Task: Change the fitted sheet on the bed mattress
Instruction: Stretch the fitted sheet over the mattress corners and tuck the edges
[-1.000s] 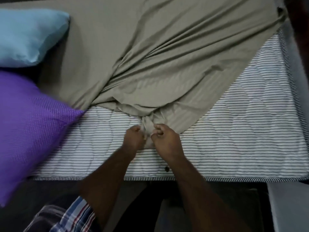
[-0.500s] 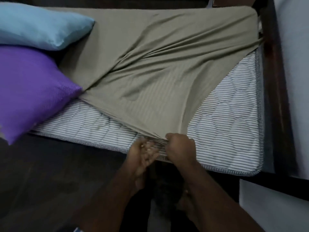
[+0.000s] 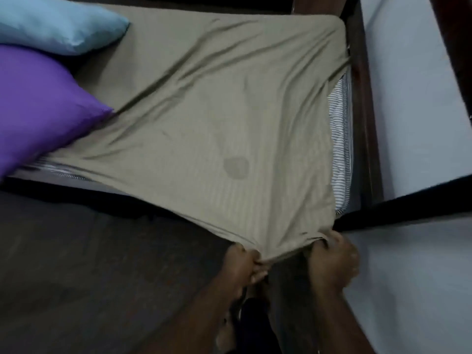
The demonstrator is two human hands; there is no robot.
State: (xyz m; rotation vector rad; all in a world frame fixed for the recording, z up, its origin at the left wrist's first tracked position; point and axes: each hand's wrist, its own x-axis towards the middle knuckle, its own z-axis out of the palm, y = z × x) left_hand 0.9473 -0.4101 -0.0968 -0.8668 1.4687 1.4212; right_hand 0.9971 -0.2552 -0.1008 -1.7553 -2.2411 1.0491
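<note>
An olive-green fitted sheet (image 3: 217, 118) lies stretched over most of the mattress and carries a darker round spot. The striped white mattress (image 3: 339, 149) shows only in a strip on the right and a sliver at the left front edge. My left hand (image 3: 242, 264) grips the sheet's near corner hem beyond the mattress edge. Just to its right, my right hand (image 3: 332, 259) grips the same hem. The cloth runs taut from both hands to the far corners.
A purple pillow (image 3: 38, 103) and a light blue pillow (image 3: 58, 24) lie on the left end of the bed. A dark wooden bed frame (image 3: 362, 123) borders the right side, with a white wall (image 3: 408, 111) behind. Dark floor (image 3: 89, 264) spreads at the left front.
Both hands have pulled the sheet's corner from the middle of the mattress out past its near right corner. Most of the bare striped mattress is now covered.
</note>
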